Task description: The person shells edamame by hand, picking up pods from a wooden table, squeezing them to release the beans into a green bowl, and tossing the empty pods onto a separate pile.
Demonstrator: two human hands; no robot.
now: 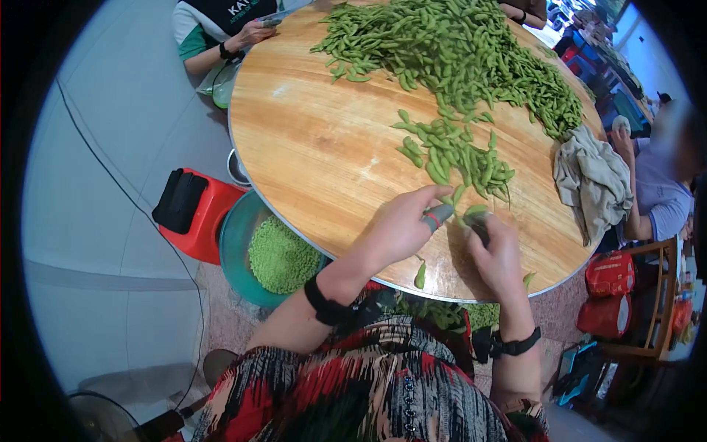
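Both my hands are low over the round wooden table (pixel 317 147), near its front edge. My left hand (pixel 401 228), with a grey cover on one finger and a red band, pinches at a green soybean pod (pixel 447 200). My right hand (pixel 497 250), also with grey-covered fingertips, is closed on another soybean pod (pixel 476 210). The fingertips of the two hands are close together, and more pods lie between them. Just beyond is a small cluster of soybean pods (pixel 442 151). A single loose pod (pixel 420 275) lies by the table edge below my left hand.
A large heap of soybean pods (pixel 442 44) covers the table's far side. A crumpled cloth (pixel 589 177) lies at the right edge. Below left stands a green basin (pixel 234 261) with shelled beans (pixel 283 254), beside a red stool (pixel 210 214). Other people sit around the table.
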